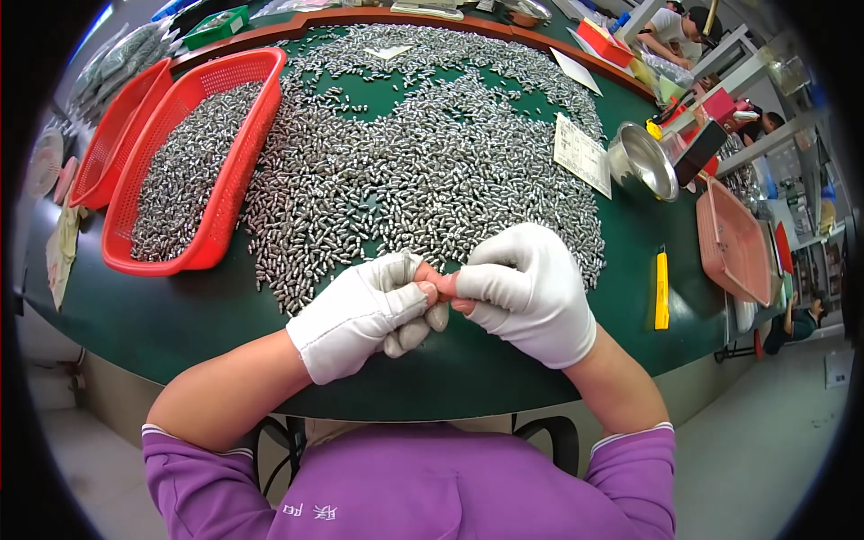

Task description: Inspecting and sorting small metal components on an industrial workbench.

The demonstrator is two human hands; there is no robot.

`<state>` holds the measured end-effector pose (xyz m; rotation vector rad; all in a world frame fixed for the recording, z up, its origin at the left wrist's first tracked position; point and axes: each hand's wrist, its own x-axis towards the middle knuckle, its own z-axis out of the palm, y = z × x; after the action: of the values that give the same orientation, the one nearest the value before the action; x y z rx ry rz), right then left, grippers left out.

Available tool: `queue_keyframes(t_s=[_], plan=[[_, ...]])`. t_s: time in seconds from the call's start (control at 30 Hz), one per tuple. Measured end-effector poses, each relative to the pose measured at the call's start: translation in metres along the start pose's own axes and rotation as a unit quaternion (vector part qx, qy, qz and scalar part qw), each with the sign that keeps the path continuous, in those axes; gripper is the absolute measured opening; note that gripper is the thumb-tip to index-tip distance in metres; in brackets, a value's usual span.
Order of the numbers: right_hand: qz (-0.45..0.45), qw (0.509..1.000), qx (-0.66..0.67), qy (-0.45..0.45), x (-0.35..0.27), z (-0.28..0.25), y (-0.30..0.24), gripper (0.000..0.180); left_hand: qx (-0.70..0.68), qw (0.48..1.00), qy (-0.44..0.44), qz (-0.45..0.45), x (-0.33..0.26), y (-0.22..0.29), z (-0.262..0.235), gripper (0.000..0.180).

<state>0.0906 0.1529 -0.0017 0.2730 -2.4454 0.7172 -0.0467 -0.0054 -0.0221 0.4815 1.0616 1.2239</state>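
Both hands wear white gloves with bare thumb and index fingertips, and they meet over the near part of the green table. My left hand (pixel 364 310) is closed, its thumb and index finger pinched together. My right hand (pixel 531 292) pinches too, its fingertips touching those of the left. Whatever lies between the fingertips is hidden or too small to make out. Just beyond the hands spreads a wide layer of small silvery metal pieces (pixel 450 162), short and rounded. More of these pieces fill a red perforated plastic basket (pixel 272 99) on the left.
A second red basket (pixel 121 130) stands at the far left. To the right are a paper slip (pixel 580 153), a steel bowl (pixel 641 162), a yellow cutter knife (pixel 661 288) and a pink basket (pixel 733 243). A raised brown edge (pixel 360 16) bounds the far side. Other people sit at the upper right.
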Motion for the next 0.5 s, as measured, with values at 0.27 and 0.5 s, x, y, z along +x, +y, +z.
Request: queue_keyframes(t_s=[0.27,0.5], plan=[[0.003,0.998,-0.053,-0.022,-0.003,-0.002,0.008,0.020,-0.078,0.995,-0.020,0.066,0.003,-0.003,-0.008,0.017],[0.012,0.978,-0.107,-0.177,-0.008,0.003,0.005,0.015,-0.113,0.991,0.007,0.073,0.002,0.000,-0.003,0.019]])
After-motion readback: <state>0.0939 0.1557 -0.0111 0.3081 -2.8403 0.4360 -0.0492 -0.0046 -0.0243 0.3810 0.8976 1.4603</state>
